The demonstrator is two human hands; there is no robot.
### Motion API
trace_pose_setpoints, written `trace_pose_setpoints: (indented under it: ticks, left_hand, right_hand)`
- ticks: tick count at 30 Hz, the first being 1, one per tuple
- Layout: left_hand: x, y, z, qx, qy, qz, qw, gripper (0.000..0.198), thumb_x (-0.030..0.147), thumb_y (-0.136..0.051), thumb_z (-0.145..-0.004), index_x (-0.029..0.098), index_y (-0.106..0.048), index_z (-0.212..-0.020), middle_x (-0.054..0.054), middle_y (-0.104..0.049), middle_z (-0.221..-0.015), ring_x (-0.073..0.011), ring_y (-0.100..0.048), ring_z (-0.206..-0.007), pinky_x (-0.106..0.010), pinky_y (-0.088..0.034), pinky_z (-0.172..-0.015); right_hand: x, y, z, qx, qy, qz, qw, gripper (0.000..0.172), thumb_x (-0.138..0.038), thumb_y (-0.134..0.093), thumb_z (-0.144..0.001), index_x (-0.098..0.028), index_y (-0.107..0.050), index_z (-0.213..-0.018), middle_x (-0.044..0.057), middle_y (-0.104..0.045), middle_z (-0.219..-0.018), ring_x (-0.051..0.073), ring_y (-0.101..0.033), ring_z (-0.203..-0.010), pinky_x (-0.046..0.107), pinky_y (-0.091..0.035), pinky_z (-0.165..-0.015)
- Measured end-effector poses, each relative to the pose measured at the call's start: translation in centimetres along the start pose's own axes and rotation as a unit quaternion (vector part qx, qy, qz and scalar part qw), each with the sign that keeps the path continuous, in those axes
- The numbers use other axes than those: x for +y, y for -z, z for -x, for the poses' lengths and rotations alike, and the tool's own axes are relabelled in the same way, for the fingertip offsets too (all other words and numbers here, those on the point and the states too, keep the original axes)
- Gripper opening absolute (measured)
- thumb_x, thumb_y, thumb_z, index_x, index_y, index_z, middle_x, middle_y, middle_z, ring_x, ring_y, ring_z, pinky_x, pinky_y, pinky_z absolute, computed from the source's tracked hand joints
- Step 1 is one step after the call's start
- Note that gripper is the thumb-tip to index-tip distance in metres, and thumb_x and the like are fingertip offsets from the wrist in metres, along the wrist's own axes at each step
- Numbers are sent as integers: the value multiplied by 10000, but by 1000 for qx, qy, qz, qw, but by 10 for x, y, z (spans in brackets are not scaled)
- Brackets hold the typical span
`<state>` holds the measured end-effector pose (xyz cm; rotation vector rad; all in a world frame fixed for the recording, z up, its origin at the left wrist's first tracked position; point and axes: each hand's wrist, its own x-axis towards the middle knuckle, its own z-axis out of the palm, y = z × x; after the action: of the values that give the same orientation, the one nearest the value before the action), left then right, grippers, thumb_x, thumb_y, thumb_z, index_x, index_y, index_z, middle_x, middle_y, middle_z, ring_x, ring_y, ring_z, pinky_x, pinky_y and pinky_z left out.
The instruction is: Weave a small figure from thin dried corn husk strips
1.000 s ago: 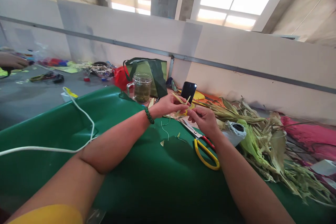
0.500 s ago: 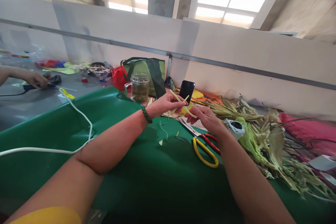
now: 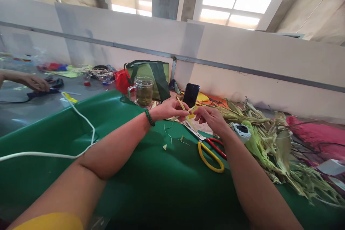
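My left hand (image 3: 171, 110) pinches pale, narrow strips of what looks like corn husk (image 3: 181, 103), which cross each other at the fingertips. Close beside it, my right hand (image 3: 212, 118) has its thumb and fingers pressed together at the end of one strip (image 3: 192, 109). Below the hands, scissors (image 3: 199, 136) with one red and one yellow handle lie on the green mat (image 3: 151, 176). Small husk scraps (image 3: 164, 147) and thin thread (image 3: 169, 136) are scattered nearby. A dark phone (image 3: 191, 94) leans upright just behind the hands.
Dry husks (image 3: 280, 140) and a spool of white thread (image 3: 241, 132) lie to the right. A glass mug of liquid (image 3: 143, 95) stands before a green bag (image 3: 136, 70). A white cable (image 3: 86, 120) crosses the mat. Another person's hand (image 3: 36, 82) is at far left.
My right hand has drawn slightly away from the left and its fingers have moved up to another strip end. The strips have turned steeper. The other person's hand has shifted a little.
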<state>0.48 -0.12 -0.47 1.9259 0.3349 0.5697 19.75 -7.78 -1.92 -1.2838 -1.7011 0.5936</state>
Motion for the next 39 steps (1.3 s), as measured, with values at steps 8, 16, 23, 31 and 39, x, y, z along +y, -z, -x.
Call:
trace_pose_setpoints:
  ticks: [8,16,23,31,39]
  left_hand:
    - [2,-3,0,-45,19,-63,997,332,401,-700,-729,86,-721,-833,-21,-615,-583,-84,-494,-537,-205,-354,-518]
    - [5,-5,3,-14,27,-14,999,424,502,-622,-774,96,-709,-856,-3,-578,-574,-80,-488,-553,-197,-358,-533]
    - [11,-1,3,-52,16,-89,995,366,469,-684,-732,110,-713,-797,27,-520,-527,-65,-449,-523,-188,-325,-506]
    - [9,-6,4,8,45,-5,999,539,624,-547,-777,113,-619,-620,-5,-521,-558,-87,-445,-555,-226,-359,-551]
    - [10,-8,4,-56,-22,-120,991,344,441,-653,-737,114,-596,-646,39,-401,-540,-64,-319,-513,-214,-247,-483]
  right_hand:
    - [-8,-9,8,84,90,74,990,438,-503,-557,-822,-188,-540,-518,-7,-515,-462,102,-435,-455,247,-340,-465]
    - [-12,-7,9,104,88,44,990,414,-493,-564,-819,-195,-551,-532,-12,-531,-467,100,-442,-425,253,-371,-461]
    - [-9,-7,9,91,84,70,990,436,-531,-558,-819,-198,-557,-538,-6,-519,-446,108,-439,-433,252,-353,-442]
    - [0,-2,4,65,96,32,993,497,-604,-509,-832,-199,-550,-547,3,-552,-505,111,-488,-459,254,-405,-476]
    - [-7,2,8,38,111,93,989,442,-553,-582,-792,-199,-546,-530,-11,-507,-468,109,-428,-465,256,-337,-478]
